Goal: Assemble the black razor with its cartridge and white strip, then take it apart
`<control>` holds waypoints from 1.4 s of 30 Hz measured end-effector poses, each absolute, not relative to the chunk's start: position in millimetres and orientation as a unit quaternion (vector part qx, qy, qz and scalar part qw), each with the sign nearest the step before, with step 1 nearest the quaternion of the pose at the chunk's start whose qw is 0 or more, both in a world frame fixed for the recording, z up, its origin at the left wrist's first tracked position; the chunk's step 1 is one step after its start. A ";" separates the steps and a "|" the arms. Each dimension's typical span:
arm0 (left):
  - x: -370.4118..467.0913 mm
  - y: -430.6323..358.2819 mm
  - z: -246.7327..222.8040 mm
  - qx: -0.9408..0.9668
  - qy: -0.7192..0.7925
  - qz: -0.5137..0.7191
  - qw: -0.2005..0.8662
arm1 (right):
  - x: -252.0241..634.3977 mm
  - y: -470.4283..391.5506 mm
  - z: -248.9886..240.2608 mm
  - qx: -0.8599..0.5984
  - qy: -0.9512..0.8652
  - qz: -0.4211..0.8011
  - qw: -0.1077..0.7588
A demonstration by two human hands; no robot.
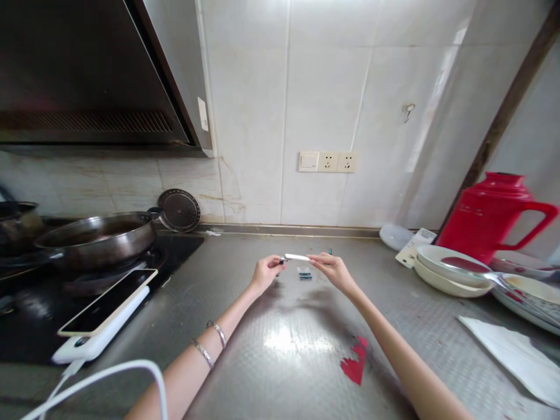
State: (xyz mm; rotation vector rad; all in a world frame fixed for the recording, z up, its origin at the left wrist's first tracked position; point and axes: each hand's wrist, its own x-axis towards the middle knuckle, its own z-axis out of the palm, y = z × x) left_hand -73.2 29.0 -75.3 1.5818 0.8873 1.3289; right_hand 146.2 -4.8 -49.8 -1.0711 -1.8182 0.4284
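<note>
Above the middle of the metal counter, both hands meet at a slim white stick-like object. My right hand pinches its right end. At its left end my left hand pinches a small black-and-silver piece, too small to name; whether it is joined to the white object I cannot tell. Beneath them on the counter lies a small clear item with a dark teal band. A bit of teal shows just beyond my right hand. Closer to me lies a torn red scrap.
On the left, a steel pan sits on the black stove, with a phone on a white power bank and its cable nearby. To the right stand a red thermos jug, stacked dishes and a white paper sheet.
</note>
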 end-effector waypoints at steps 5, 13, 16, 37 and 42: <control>-70.6 27.3 -74.3 0.646 0.342 0.528 0.433 | 149.7 -3.4 -51.1 -0.436 -0.744 0.183 0.473; -68.2 24.3 -72.2 0.650 0.333 0.523 0.440 | 146.3 -6.1 -48.1 -0.423 -0.746 0.197 0.476; -68.6 24.7 -71.9 0.648 0.335 0.526 0.438 | 147.5 -6.4 -49.0 -0.440 -0.732 0.188 0.485; -67.0 26.2 -74.0 0.651 0.337 0.528 0.429 | 149.9 -16.1 -37.8 -0.458 -0.743 0.100 0.478; -65.9 23.9 -73.5 0.665 0.332 0.521 0.420 | 147.3 -18.3 -37.4 -0.425 -0.765 0.115 0.469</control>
